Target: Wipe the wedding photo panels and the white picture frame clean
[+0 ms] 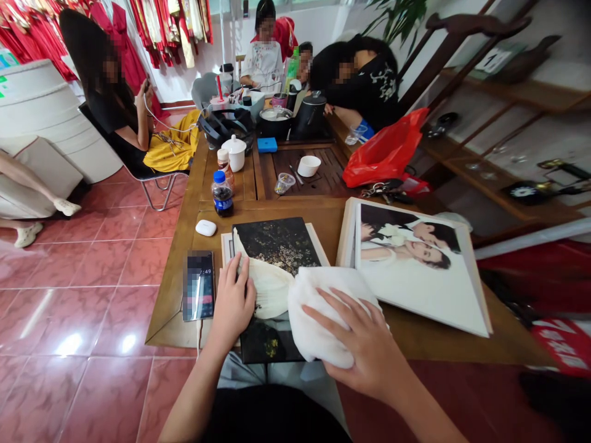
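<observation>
A dark photo album with a bride's picture lies on the wooden table in front of me. My left hand lies flat on its left edge, fingers stretched out, next to a smartphone. My right hand presses a folded white cloth onto the album's lower right part, fingers spread over the cloth. A second album, with a wedding couple on its cover, lies tilted just right of the cloth.
Further back stand a cola bottle, a white earbud case, a white lidded pot, a bowl, a kettle and a red plastic bag. Several people sit around the far end. Red tiled floor lies to the left.
</observation>
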A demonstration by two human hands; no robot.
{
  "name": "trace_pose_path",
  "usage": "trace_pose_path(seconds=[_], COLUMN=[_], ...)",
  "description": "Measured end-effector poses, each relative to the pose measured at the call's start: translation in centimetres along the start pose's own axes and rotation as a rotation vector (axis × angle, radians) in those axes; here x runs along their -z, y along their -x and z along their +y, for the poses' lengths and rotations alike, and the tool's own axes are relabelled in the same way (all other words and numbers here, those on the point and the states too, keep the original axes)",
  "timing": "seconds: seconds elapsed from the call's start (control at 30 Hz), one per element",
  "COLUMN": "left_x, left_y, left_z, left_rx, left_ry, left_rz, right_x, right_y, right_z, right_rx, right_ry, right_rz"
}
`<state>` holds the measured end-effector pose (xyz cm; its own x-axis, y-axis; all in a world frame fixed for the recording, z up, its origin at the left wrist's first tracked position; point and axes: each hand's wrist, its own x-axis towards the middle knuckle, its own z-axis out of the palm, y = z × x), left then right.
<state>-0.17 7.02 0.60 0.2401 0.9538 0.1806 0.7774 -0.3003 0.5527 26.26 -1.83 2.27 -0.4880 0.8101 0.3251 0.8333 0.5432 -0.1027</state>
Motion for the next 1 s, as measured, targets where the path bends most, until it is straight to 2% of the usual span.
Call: trace_pose_path(seconds=[0.17,0.47,0.57,0.73,1.0], left_x=[-0.1,0.3,0.5,0.1,-0.3], left_y=[0.0,-0.2,-0.2,0.1,0.4], left_z=[0.1,0.2,0.0,0.0,0.3], left_rx=[-0.002,-0.018,-0.018,-0.019,0.003], left_ry=[-0.013,-0.029,-0.024,-0.035,-0.039], left_rz=[0.009,0.007,0.002,0.022,0.015], right_x=[0.4,-0.8,-1.2,-1.0,0.5], right_y=[0.4,-2.3,-2.6,-1.7,0.7], right_z=[-1.7,-6.8,-7.6,-6.0,-1.5], right_rx=[0.003,0.063,0.046,0.047,-0.083], right_ry=[0.004,-0.034,-0.04,-0.038,0.017], right_rz=[0.028,-0.03,-0.046,-0.048,-0.026])
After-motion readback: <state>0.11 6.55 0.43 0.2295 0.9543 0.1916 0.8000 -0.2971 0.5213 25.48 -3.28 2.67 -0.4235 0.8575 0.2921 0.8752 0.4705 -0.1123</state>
